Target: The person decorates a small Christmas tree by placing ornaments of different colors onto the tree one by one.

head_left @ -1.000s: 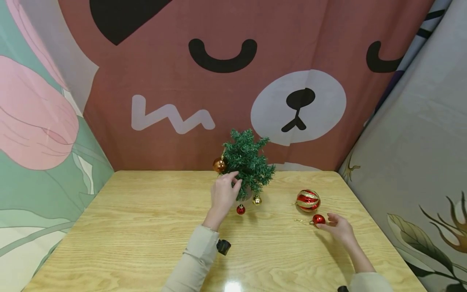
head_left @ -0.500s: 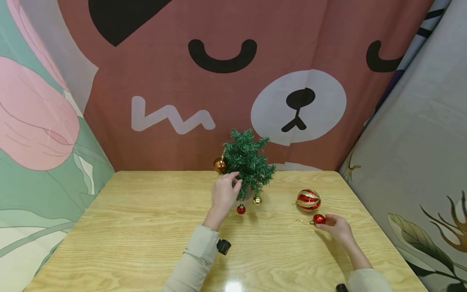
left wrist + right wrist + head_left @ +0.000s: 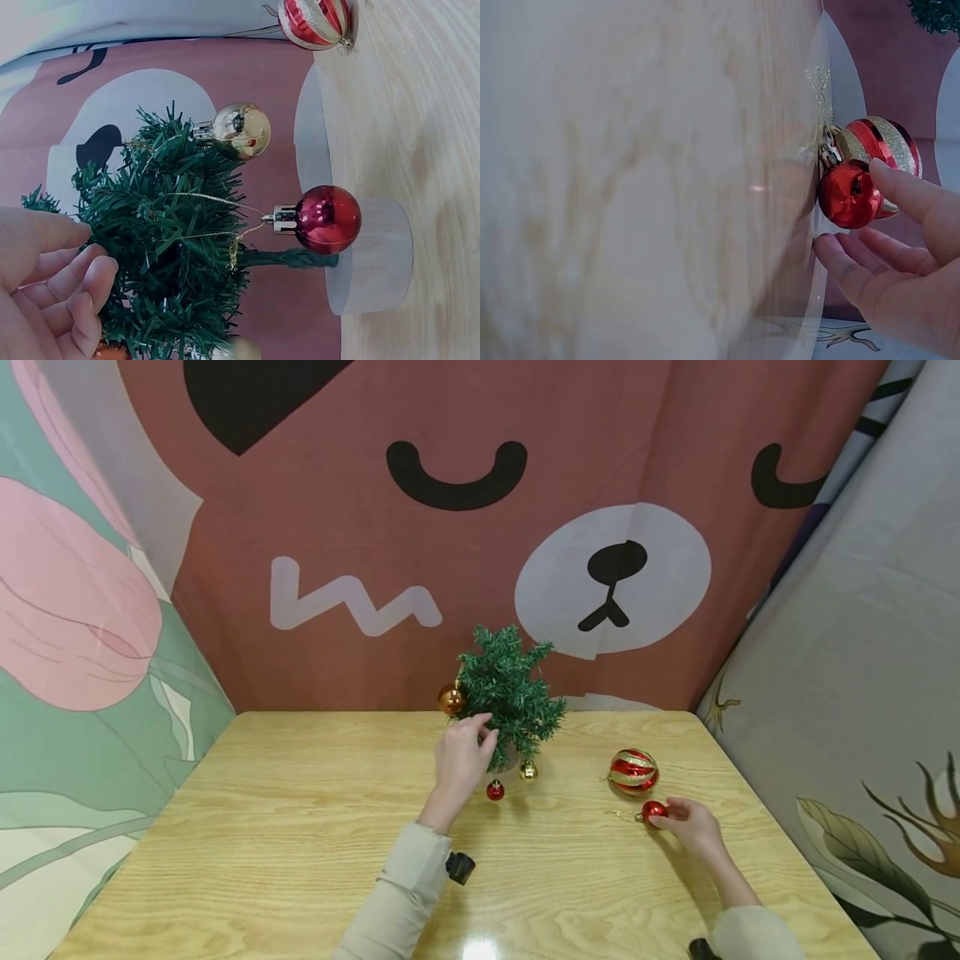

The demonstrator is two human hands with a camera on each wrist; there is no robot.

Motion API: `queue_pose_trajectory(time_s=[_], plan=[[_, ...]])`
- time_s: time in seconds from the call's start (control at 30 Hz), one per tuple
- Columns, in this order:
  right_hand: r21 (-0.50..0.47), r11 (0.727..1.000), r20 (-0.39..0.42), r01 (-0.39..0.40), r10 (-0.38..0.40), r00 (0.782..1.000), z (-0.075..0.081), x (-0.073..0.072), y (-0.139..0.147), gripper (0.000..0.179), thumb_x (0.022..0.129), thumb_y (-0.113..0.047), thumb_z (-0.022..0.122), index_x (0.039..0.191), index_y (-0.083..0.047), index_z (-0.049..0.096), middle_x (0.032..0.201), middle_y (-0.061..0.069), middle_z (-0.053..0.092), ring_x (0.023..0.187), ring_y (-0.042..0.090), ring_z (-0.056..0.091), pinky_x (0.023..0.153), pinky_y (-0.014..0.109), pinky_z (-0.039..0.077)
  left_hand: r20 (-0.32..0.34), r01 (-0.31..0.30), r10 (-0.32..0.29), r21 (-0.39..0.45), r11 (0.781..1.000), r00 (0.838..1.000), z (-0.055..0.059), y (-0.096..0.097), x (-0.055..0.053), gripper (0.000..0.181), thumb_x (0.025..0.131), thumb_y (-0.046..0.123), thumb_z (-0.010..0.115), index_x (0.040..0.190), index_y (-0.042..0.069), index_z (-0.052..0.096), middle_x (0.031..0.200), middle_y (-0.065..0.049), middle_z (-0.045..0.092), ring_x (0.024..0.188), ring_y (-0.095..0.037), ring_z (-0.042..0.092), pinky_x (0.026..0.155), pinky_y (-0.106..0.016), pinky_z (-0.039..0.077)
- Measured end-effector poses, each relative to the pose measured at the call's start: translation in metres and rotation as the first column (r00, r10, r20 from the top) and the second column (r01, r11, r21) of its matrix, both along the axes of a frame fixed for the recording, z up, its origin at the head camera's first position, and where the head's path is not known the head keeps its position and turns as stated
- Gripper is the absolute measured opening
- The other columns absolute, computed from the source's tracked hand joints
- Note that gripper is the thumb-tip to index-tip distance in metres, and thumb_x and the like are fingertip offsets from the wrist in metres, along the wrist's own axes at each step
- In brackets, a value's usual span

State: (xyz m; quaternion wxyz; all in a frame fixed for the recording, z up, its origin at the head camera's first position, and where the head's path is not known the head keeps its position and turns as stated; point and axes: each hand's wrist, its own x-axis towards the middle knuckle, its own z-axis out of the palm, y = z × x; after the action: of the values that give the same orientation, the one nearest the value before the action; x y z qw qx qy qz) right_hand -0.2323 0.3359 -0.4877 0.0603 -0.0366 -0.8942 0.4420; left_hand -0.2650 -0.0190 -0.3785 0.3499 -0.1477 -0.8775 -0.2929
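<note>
Red bauble (image 3: pixel 655 812) against half-spread right hand (image 3: pixel 696 828)

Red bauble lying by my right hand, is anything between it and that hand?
Nothing visible stands between the right hand and the plain red bauble; the hand is right beside it. The larger red-and-gold striped bauble lies beyond it, farther across the wood-grain table, not in between.

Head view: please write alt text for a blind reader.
A person's right hand reaches for a red bauble beside a larger striped bauble on a wooden table; the left hand is close to a small artificial tree hung with ornaments.
</note>
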Motion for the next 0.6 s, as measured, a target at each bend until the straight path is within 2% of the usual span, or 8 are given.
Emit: queue_pose_trajectory(time_s=[0.13,0.33,0.6], plan=[[0.039,0.999,0.027,0.019,-0.02,0.999,0.007,0.002,-0.006,0.056,0.074,-0.021,0.071,0.109,0.018,0.05,0.096,0.028,0.059,0.088,0.039,0.055,0.074,0.041,0.045,-0.014,0.005,-0.005,0.001,1.0,1.0,0.0,0.0,0.0,0.02,0.079,0.013,0.068,0.096,0.003,0.069,0.071,-0.003,0.065,0.044,-0.009,0.046,0.037,-0.017,0.03],[0.082,0.996,0.059,0.039,-0.043,0.997,0.013,0.001,-0.012,0.047,0.077,-0.012,0.068,0.109,0.017,0.051,0.089,0.024,0.061,0.084,0.034,0.056,0.066,0.032,0.044,-0.02,0.006,-0.006,-0.008,1.0,1.0,0.0,0.0,0.0,0.019,0.079,0.013,0.068,0.096,0.004,0.069,0.071,-0.003,0.065,0.042,-0.008,0.044,0.037,-0.017,0.03],[0.081,0.996,0.055,0.026,-0.031,0.998,0.013,0.001,-0.013,0.046,0.077,-0.012,0.068,0.108,0.018,0.051,0.092,0.027,0.06,0.087,0.038,0.056,0.073,0.041,0.045,-0.005,0.0,0.0,-0.02,1.0,1.0,0.001,0.0,0.001,0.019,0.08,0.013,0.067,0.096,0.004,0.068,0.07,-0.002,0.064,0.042,-0.007,0.044,0.037,-0.016,0.03]])
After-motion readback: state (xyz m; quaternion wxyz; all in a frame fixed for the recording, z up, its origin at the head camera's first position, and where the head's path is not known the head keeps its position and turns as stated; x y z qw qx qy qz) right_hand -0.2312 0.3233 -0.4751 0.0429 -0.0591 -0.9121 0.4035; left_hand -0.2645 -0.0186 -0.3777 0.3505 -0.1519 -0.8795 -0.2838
